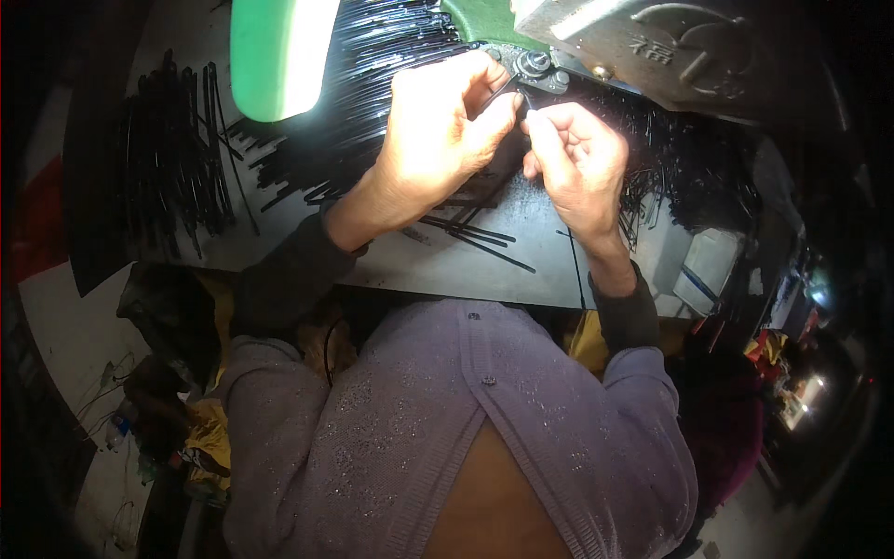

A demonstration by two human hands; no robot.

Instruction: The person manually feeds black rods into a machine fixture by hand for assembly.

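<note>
Both hands meet at the far side of the table, just below a small round metal fitting (534, 63) on a machine. Thumb and forefinger of my left hand (433, 140) are pinched together on a thin black strip (523, 93). Close on its right, my right hand (582, 168) also pinches at the strip, with its other fingers curled in. The fingertips hide most of the strip, and its ends cannot be made out. A large heap of similar black strips (363, 93) lies beyond and left of my left hand.
A grey metal machine head (670, 56) and its green body (494, 20) overhang the far right. At the far left hangs a bright green-edged panel (279, 61). More black strips lie in a left bundle (177, 158) and loose on the table (391, 265). A pale box (708, 265) stands right.
</note>
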